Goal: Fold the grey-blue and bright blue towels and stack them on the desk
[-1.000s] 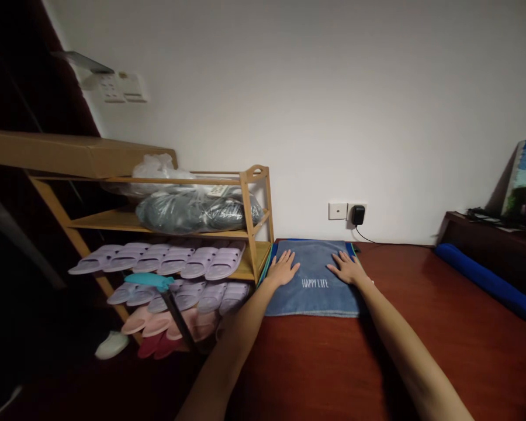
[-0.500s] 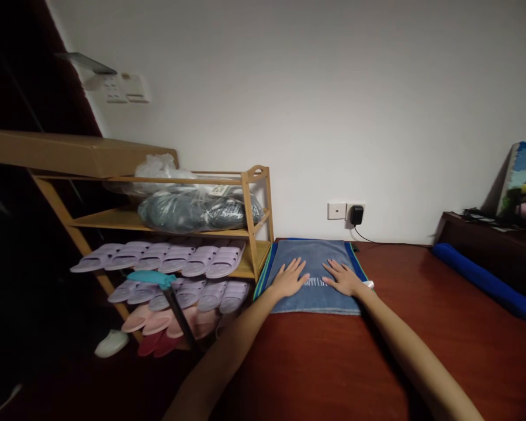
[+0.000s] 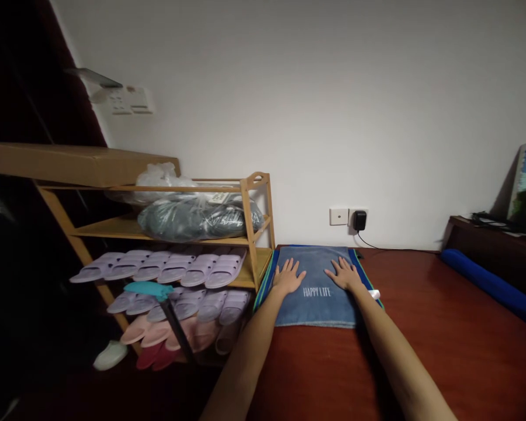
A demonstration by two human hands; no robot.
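Observation:
A grey-blue towel (image 3: 318, 310) with the white words "HAPPY LIFE" lies flat on the reddish-brown table (image 3: 307, 374). Beneath it, a blue cloth with green edging (image 3: 363, 269) shows along both sides. My left hand (image 3: 289, 276) rests palm down on the towel's left part, fingers spread. On the right part, my right hand (image 3: 344, 273) lies flat with its fingers apart too. Neither hand grips anything. A small white tag (image 3: 374, 294) sticks out at the right edge, beside my right forearm.
Left of the table stands a wooden rack (image 3: 252, 234) with several slippers (image 3: 225, 269), a plastic-wrapped bundle (image 3: 193, 216) and a cardboard box (image 3: 92, 164). A black plug (image 3: 359, 220) sits in the wall outlet. At the right lies a long blue roll (image 3: 491, 286).
My hands have slid outward and toward the far end of the towel, uncovering the lettering. The camera view has shifted slightly.

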